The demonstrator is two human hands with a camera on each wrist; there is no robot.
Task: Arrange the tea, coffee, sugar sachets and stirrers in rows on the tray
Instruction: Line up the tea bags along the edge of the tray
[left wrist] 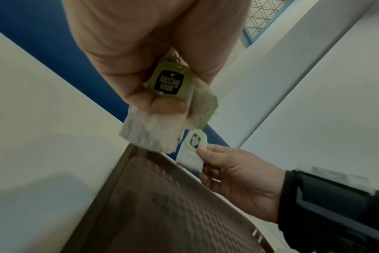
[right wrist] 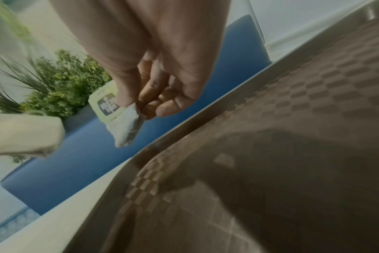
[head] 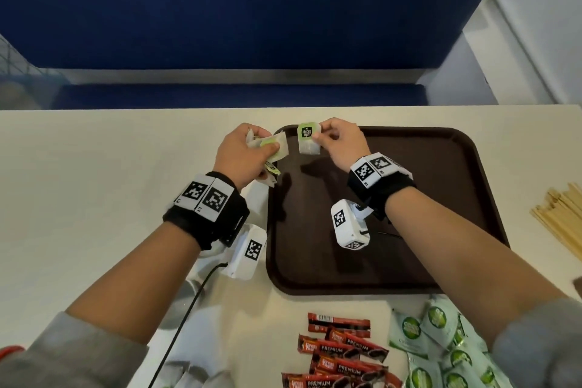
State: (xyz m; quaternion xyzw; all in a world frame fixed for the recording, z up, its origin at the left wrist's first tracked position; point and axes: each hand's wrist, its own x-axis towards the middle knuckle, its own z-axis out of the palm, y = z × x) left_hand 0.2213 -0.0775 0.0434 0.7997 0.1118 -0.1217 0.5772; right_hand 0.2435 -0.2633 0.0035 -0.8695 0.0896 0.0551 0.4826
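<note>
Green-tagged tea bag pinched in right hand fingers above tray

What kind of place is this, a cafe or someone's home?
Probably a cafe or canteen, though I can't be sure. A brown serving tray lies on a pale table facing a blue upholstered bench, with piles of coffee sachets and wooden stirrers beside it.

brown checkered tray, green-tagged tea bag

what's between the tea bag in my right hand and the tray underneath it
Nothing: the tea bag pinched by the right hand hangs clear above the tray, with bare tray below. The right wrist view shows it.
</note>
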